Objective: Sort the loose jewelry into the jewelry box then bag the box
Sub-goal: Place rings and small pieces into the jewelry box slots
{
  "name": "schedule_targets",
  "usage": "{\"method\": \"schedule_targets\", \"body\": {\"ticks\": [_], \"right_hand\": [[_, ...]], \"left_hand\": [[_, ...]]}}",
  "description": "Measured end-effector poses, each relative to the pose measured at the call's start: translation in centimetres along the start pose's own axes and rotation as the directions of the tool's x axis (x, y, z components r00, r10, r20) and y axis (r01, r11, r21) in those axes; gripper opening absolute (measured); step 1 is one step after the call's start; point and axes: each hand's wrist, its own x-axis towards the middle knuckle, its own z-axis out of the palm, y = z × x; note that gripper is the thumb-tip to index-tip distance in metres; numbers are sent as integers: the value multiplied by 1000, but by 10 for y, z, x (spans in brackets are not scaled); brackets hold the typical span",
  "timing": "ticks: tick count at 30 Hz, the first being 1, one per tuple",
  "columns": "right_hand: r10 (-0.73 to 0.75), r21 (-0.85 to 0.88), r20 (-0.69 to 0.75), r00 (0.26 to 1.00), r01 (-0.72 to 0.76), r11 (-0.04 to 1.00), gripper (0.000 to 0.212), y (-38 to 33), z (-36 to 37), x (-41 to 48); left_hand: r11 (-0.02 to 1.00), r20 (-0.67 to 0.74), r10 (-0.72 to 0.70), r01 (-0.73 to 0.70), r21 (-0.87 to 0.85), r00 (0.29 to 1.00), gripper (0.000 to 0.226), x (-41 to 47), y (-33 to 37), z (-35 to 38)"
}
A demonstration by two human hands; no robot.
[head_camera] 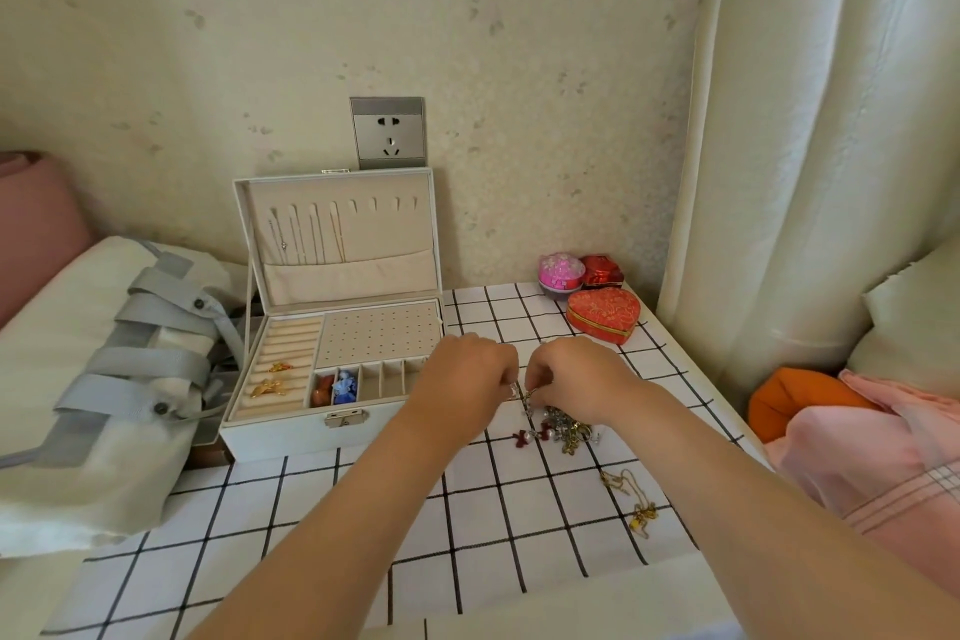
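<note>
- Plainly, both hands work over the loose jewelry: the left hand and the right hand meet with fingers curled, each pinching a small silvery piece between them. It looks as if they are teasing it free of the tangle, though the exact grip is partly hidden.
- Just beneath the right hand lies the jewelry pile, a knot of silver, gold and dark red bits. Two hands make sense here, since one can steady the piece while the other unhooks it.
- A gold chain lies apart from the pile, nearer the counter's right edge, where a careless sweep could push it off.
- Immediately left of the hands, the jewelry box stands open with its lid upright against the wall, so the carry across is short.
- Its empty compartments are the ones closest to the left hand. The gold pieces in the ring rolls and the red and blue pieces sit further left.
- Beyond the box on the bed lies the bag, white with grey straps, ready for the last step.
- Near the person the checked counter gives the forearms room. A heart-shaped box crowds the far right corner.
</note>
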Motion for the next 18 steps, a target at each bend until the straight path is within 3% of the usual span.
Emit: {"method": "schedule_targets", "body": {"ticks": [5, 10, 18], "right_hand": [[17, 202, -53, 998, -6, 979, 8, -2, -4, 0], [36, 457, -178, 983, 50, 888, 7, -27, -10, 10], [-6, 534, -233, 972, 134, 835, 11, -89, -4, 37]], "left_hand": [[982, -78, -104, 90, -164, 991, 6, -5, -9, -15], [953, -116, -218, 186, -239, 969, 3, -10, -24, -29], [898, -189, -384, 317, -305, 904, 3, -35, -71, -56]]}}
